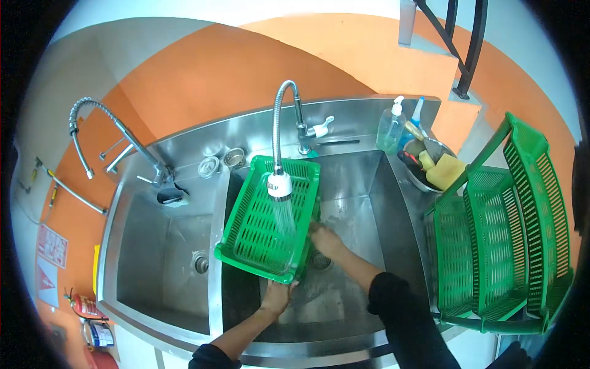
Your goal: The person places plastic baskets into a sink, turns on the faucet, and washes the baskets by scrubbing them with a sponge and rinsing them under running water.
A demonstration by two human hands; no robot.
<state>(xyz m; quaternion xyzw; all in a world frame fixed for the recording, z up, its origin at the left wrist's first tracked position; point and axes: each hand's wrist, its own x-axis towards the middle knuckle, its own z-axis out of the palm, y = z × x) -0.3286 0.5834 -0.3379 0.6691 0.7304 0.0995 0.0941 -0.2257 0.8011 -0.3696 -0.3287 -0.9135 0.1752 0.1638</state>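
I have the green basket point(257, 224) over the right sink point(347, 301), straight ahead of the left hand point(278, 297) and to the left of the right hand point(326, 240). Its long axis runs away from me, from the near rim by the left hand to the far end by the tap point(280, 185), with the far end leaning slightly right. Its open side faces up, and its left edge overlaps the divider point(216, 277) between the 2 sinks in my view; whether it rests there I cannot tell.

Of my 2 hands, the left is the closer: it has hold of the near end, low at the right corner, fingers curled in under the plastic and partly hidden. I read that as the supporting grip, though I cannot tell how firm it is. The right is beside the long right wall, fingers pointing at it; it is blurred, so I cannot tell how far open it is or whether it touches or holds anything.

Water point(284, 221) falls from the tap into the basket, right of its centre line, on the right hand's side. The bowl point(418, 179) and green rack point(491, 246) stand well apart, farther right.
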